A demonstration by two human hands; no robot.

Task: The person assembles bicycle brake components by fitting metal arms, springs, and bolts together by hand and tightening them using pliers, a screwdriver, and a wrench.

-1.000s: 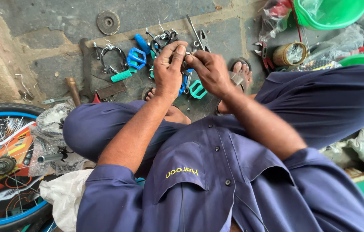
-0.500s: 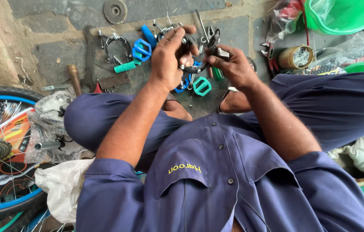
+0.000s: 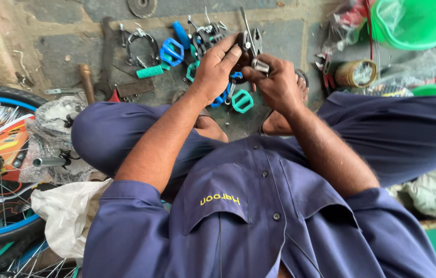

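Fingers (image 3: 251, 72) of both hands around metal sleeve (image 3: 260, 65)

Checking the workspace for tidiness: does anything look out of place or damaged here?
Nothing looks damaged. Teal pedals and metal parts lie scattered loose on the stone floor beyond both hands, left hand, right hand.

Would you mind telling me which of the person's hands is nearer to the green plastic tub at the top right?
The right hand is nearer; the green tub lies up and to its right. The left hand is farther off, on the other side of the right hand.
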